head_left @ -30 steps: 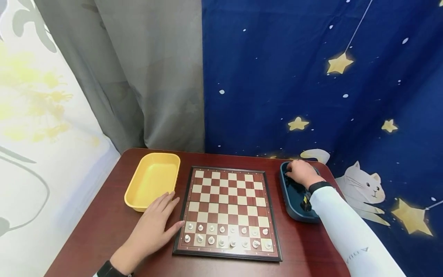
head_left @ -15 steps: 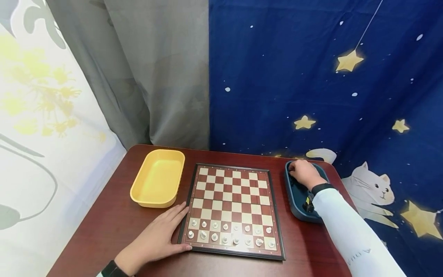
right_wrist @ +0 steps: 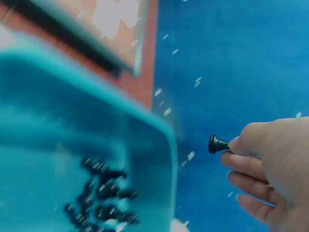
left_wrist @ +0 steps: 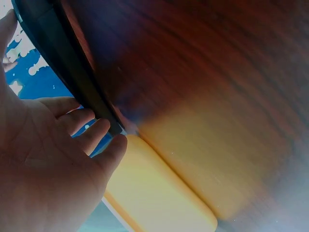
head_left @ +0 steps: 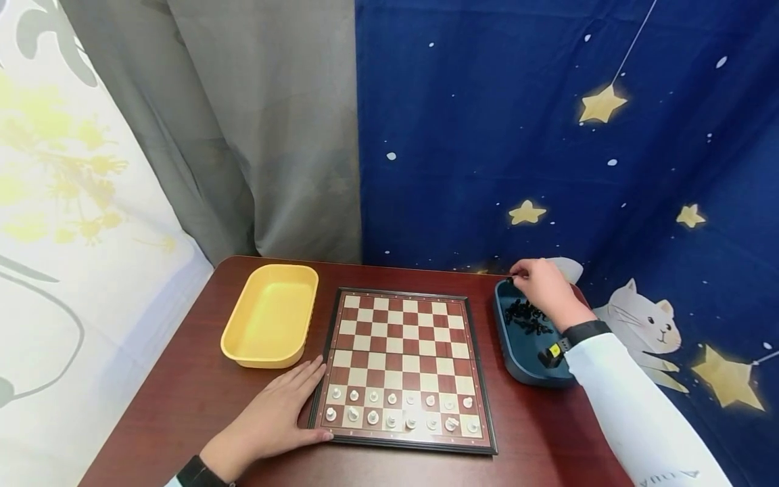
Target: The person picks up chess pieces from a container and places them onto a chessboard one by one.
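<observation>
A chessboard (head_left: 404, 352) lies in the middle of the table, with white pieces (head_left: 398, 409) lined up on its two nearest rows. My left hand (head_left: 276, 419) lies flat on the table, fingers straight against the board's left edge (left_wrist: 72, 72). My right hand (head_left: 538, 284) is lifted over the far end of the dark teal tray (head_left: 523, 362) and pinches a black chess piece (right_wrist: 218, 144) by its top. Several black pieces (head_left: 528, 318) lie heaped in the tray (right_wrist: 72, 121).
An empty yellow tray (head_left: 270, 314) sits left of the board. The dark red table (head_left: 195, 392) ends at a grey curtain and a blue starry cloth behind. A small yellow-and-black object (head_left: 550, 354) lies in the teal tray by my wrist.
My right hand has risen out of the teal tray toward its far end with a black piece pinched in it, baring the heap. The left hand moved to the board's edge.
</observation>
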Demonstrator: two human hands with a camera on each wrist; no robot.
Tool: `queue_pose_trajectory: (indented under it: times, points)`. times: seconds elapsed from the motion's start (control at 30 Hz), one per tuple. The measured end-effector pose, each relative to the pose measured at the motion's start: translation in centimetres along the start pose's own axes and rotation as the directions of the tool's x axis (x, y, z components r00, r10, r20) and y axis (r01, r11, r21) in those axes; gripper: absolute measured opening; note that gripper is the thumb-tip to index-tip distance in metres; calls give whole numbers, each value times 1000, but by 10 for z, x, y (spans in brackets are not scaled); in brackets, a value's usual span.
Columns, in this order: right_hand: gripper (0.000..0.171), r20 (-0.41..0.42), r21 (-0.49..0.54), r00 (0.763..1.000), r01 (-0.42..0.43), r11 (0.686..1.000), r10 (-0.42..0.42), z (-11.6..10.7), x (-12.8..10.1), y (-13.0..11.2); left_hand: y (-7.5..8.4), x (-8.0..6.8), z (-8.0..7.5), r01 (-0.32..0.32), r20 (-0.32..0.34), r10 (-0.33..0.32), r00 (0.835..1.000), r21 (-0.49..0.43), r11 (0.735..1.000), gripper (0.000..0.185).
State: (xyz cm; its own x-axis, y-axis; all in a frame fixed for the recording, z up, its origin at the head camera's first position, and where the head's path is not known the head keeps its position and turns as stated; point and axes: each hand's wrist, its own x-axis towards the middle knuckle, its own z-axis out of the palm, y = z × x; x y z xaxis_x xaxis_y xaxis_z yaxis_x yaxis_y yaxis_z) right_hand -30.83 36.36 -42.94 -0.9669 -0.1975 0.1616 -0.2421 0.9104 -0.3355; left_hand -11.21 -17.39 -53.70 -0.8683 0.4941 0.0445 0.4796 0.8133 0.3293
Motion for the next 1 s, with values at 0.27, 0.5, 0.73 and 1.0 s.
queue_pose_trajectory:
  times: [0.27, 0.5, 0.73, 1.0]
  points:
    - [19, 64, -11, 995, 75, 997, -75, 21, 27, -61, -4, 1, 0, -3, -7, 3, 1000, -4, 1000, 117]
    - [17, 150, 50, 963, 220, 974, -225, 66, 57, -132, -5, 4, -3, 8, 18, -7, 1000, -27, 1000, 117]
    - [19, 236, 88, 913, 321, 943, -332, 112, 79, -201, -5, 5, -2, 6, 30, -5, 1000, -40, 999, 118]
    - [17, 285, 130, 881, 354, 926, -377, 147, 96, -239, -4, 3, -4, 22, 43, -19, 999, -68, 997, 119]
